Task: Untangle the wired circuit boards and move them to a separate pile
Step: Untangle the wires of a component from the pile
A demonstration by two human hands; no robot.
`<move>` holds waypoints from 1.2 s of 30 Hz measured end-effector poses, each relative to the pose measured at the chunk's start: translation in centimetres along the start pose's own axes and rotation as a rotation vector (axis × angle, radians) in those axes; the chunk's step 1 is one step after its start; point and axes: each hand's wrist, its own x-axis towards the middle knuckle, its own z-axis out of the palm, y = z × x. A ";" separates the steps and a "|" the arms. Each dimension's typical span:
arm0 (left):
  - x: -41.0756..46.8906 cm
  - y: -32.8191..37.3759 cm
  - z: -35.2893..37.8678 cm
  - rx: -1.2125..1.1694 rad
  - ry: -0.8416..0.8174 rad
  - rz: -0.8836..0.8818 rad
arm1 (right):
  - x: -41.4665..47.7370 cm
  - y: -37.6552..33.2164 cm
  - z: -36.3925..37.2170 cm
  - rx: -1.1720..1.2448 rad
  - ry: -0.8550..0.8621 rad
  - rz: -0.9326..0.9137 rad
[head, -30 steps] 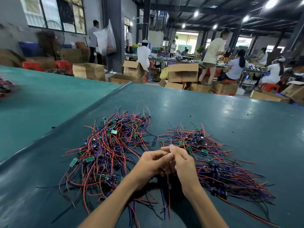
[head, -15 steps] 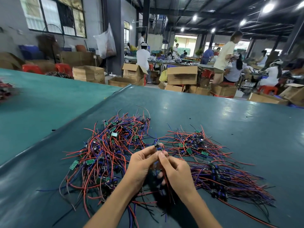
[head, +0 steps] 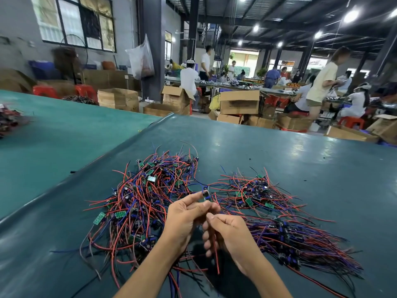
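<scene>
Since a second ago, the small circuit board (head: 205, 194) has been raised clear of the fingertips and is now pinched between thumb and forefinger of the left hand (head: 184, 220). Its red wire (head: 216, 257) is gripped by the curled fingers of the right hand (head: 233, 235), held just beside and below the left. Both hands are held above the green table (head: 290, 151), between the tangled pile (head: 141, 203) on the left and the straighter pile (head: 300, 237) on the right.
</scene>
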 end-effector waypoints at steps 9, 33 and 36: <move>0.8 -0.1 -0.6 0.063 0.090 0.084 | -2.4 0.1 0.8 -0.004 0.031 0.000; -0.3 0.2 0.0 0.406 0.101 0.316 | -6.0 2.6 0.6 -0.318 0.558 -0.472; -0.3 0.5 -0.1 0.377 0.097 0.333 | -6.5 2.2 0.5 -0.380 0.654 -0.583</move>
